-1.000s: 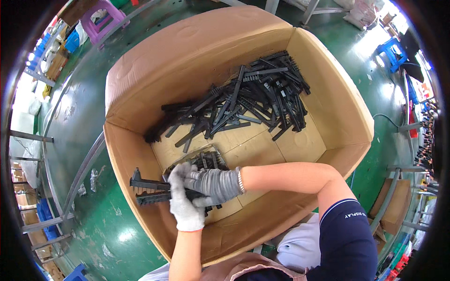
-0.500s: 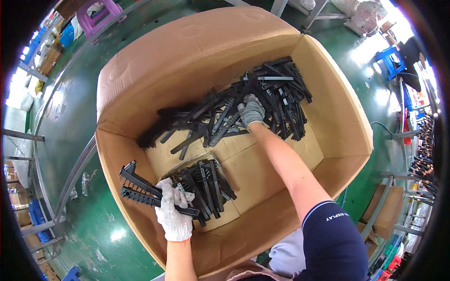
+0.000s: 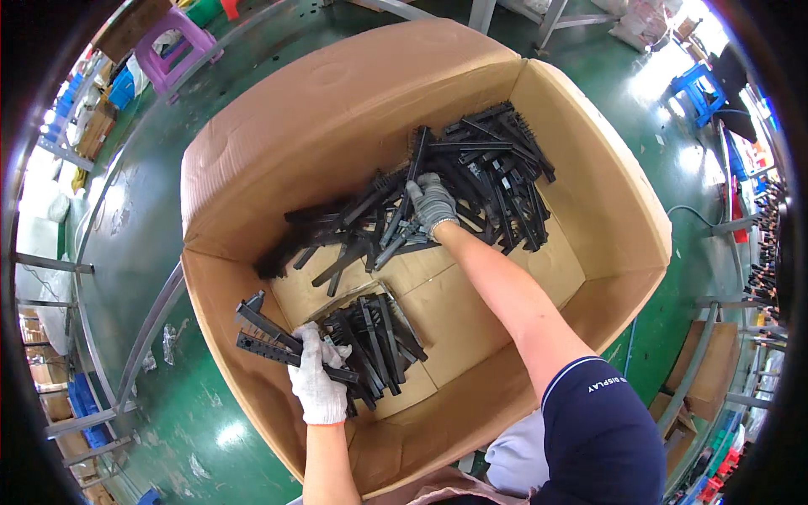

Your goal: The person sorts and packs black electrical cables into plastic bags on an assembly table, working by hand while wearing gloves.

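A large open cardboard box (image 3: 337, 93) holds a loose heap of long black plastic comb-like parts (image 3: 505, 189) on its far side. My right hand (image 3: 432, 202), in a grey glove, is closed at the left of the heap's middle around one toothed black part (image 3: 418, 154) that points up and away. Over the box's near left side, my left hand (image 3: 318, 374), in a white glove, grips a couple of black comb-like parts (image 3: 273, 337). Next to it, a smaller bundle of similar parts (image 3: 379, 337) lies side by side in a shallow tray-like holder, mostly covered.
High box walls surround both hands. Metal rails (image 3: 151, 328) stand at the left, with a purple stool (image 3: 172, 52) beyond them. Blue stools (image 3: 699, 93) are at the far right. A rack of black pieces (image 3: 764, 269) and cardboard boxes (image 3: 707, 366) line the right side.
My right hand has shifted slightly left within the heap, and a black comb-like part now stands up from its grip. My left hand keeps its parts, with the whole view shifted a little.
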The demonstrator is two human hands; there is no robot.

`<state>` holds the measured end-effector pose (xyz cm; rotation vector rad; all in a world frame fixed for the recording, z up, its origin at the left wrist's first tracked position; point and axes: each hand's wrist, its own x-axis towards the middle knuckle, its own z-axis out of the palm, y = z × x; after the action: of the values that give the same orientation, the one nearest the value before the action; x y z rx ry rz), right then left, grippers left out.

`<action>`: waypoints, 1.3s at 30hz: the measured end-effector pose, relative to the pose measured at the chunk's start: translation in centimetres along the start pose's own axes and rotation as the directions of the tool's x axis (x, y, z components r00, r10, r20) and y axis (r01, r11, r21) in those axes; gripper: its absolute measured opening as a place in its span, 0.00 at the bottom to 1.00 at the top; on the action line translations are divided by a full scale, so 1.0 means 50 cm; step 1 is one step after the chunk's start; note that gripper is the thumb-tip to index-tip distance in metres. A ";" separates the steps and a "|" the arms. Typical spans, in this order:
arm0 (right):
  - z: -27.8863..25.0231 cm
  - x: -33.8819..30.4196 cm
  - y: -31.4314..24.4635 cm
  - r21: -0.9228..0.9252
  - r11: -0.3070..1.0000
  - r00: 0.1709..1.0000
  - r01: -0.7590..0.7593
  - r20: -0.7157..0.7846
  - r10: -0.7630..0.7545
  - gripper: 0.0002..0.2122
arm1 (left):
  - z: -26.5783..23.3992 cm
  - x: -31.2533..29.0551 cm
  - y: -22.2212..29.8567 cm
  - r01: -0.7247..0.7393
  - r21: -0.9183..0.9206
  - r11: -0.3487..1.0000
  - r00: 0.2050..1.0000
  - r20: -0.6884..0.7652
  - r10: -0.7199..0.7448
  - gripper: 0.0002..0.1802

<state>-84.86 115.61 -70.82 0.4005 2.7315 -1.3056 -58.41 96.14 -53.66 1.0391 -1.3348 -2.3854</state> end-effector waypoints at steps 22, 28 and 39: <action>-0.266 0.103 -0.025 -0.891 0.264 0.856 0.370 0.216 -0.470 0.15 | 0.002 -0.007 0.009 -0.036 0.051 0.998 0.999 0.027 0.035 0.05; -0.283 -0.013 -0.061 -0.285 0.806 0.853 0.519 0.118 -0.508 0.20 | 0.016 -0.013 0.012 -0.003 0.045 0.999 1.000 0.022 0.002 0.05; -0.053 -0.465 -0.238 0.362 0.780 0.402 0.511 0.701 -0.589 0.23 | -0.006 -0.020 -0.028 0.110 -0.028 0.994 0.994 -0.015 -0.111 0.25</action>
<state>-65.63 105.92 -55.78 -0.9890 2.0161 -1.2559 -57.26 97.22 -54.45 1.1509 -1.2668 -2.4608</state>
